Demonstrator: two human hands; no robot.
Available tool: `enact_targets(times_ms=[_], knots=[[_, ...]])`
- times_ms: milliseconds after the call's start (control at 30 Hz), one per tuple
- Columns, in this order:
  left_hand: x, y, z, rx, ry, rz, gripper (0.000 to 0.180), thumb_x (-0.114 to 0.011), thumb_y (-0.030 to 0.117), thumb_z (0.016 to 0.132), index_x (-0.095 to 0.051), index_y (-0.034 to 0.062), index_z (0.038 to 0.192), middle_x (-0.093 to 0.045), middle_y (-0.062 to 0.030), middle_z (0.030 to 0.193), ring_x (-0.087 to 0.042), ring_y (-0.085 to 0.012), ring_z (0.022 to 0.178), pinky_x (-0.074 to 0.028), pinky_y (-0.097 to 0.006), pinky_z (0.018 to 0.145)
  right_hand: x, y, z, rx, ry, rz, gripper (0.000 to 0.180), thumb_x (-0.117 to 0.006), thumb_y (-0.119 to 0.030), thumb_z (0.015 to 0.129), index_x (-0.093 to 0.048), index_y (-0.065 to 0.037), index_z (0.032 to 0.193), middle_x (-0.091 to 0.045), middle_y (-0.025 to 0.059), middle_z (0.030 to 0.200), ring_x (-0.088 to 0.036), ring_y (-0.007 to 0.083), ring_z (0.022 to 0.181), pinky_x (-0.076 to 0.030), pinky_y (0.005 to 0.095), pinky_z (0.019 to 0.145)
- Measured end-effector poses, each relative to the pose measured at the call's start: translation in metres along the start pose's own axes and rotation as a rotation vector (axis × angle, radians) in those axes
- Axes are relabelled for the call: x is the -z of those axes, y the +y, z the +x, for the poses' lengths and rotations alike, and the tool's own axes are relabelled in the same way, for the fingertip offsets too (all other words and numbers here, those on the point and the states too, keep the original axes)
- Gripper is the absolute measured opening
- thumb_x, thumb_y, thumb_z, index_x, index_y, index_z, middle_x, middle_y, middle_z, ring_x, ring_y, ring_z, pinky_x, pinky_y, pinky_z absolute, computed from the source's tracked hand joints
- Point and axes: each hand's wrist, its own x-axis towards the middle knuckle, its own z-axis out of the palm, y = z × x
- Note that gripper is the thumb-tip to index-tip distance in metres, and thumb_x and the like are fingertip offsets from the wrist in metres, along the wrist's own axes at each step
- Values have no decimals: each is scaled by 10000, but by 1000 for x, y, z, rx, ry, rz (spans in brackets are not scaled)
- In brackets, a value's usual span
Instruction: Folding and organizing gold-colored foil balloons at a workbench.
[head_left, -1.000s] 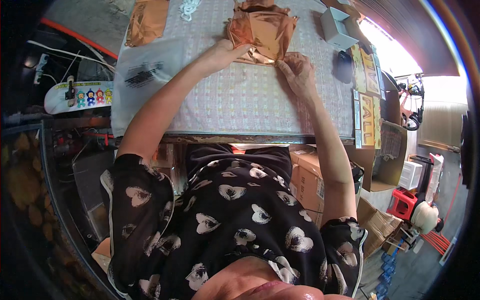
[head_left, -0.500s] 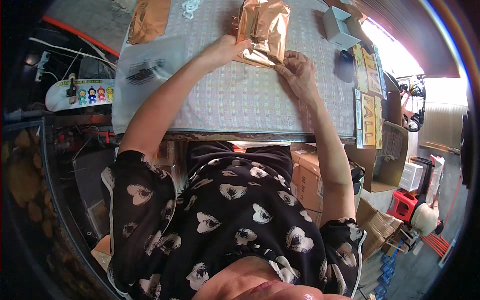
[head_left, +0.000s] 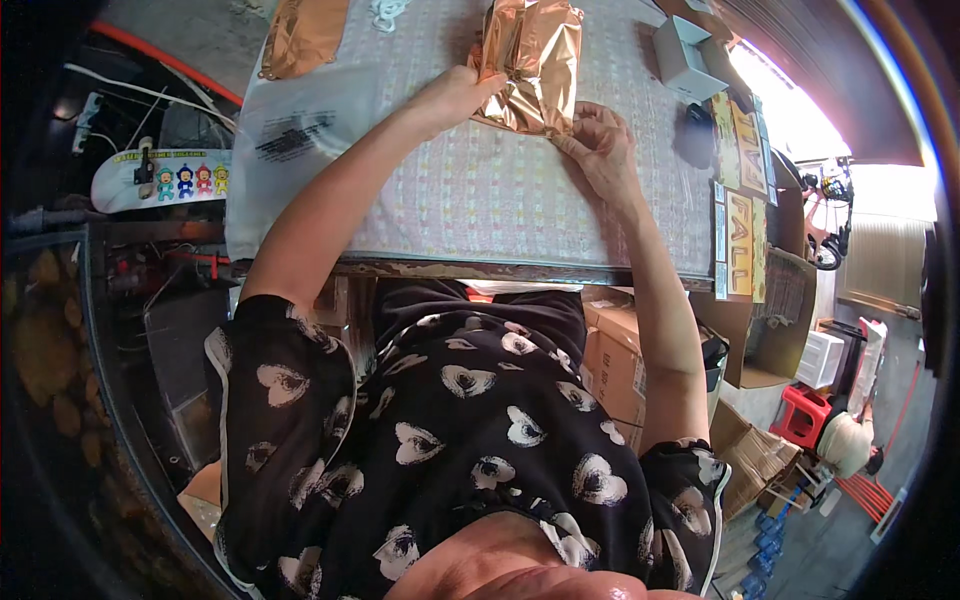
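I can see the copper foil bag (head_left: 537, 72) over the table (head_left: 480, 215), lying lengthwise away from its front edge; the left hand (head_left: 455, 102) pinches the bag's left side, the right hand (head_left: 603, 150) its near right corner.

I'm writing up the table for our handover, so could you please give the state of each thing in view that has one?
Held copper foil bag, wrinkled
Left hand, gripping that bag's left edge
Right hand, pinching its near right corner
Second copper foil bag, lying unheld
Translucent plastic bag, lying flat
White cord, bunched
White box, open
Cardboard box, open
White skateboard, underside showing
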Motion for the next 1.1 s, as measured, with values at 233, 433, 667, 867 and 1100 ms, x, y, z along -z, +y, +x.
enact_targets(times_ms=[233,433,667,867,1100], knots=[[5,6,-24,-194,-66,-99,479,-649,420,1021,-696,-31,1176,-686,-49,1004,-606,-122,972,-493,-298,882,0,-11,1,-6,31,-46,202,-805,-262,855,-803,-68,911,-689,93,1228,-553,297,1224,-395,440,1080],[8,-32,-34,-397,238,287,382,-773,367,912,-729,-11,888,-674,-140,1208,-688,-195,915,-524,-331,784,-7,-2,4,25,111,-75,241,-800,-262,857,-789,-23,888,-674,131,1279,-588,327,1201,-435,443,1048],[3,-35,-37,-476,307,324,333,-761,305,915,-730,-17,835,-607,-181,1338,-655,-308,1100,-523,-374,893,-17,3,5,40,186,-58,234,-778,-238,886,-798,-4,878,-661,168,1331,-611,316,1191,-450,427,1037],[1,-33,-43,-452,296,312,307,-738,275,942,-743,-22,864,-606,-189,1347,-620,-305,1192,-499,-386,953,-28,6,5,-99,207,19,224,-752,-237,919,-810,-24,878,-673,139,1331,-598,288,1217,-425,418,1054],[-2,-28,-44,-484,352,316,305,-695,255,953,-754,-31,864,-657,-184,1279,-659,-322,1111,-522,-398,909,-27,5,13,-140,298,-23,322,-747,-371,909,-815,-59,867,-648,149,1370,-521,306,1324,-280,445,1155]])
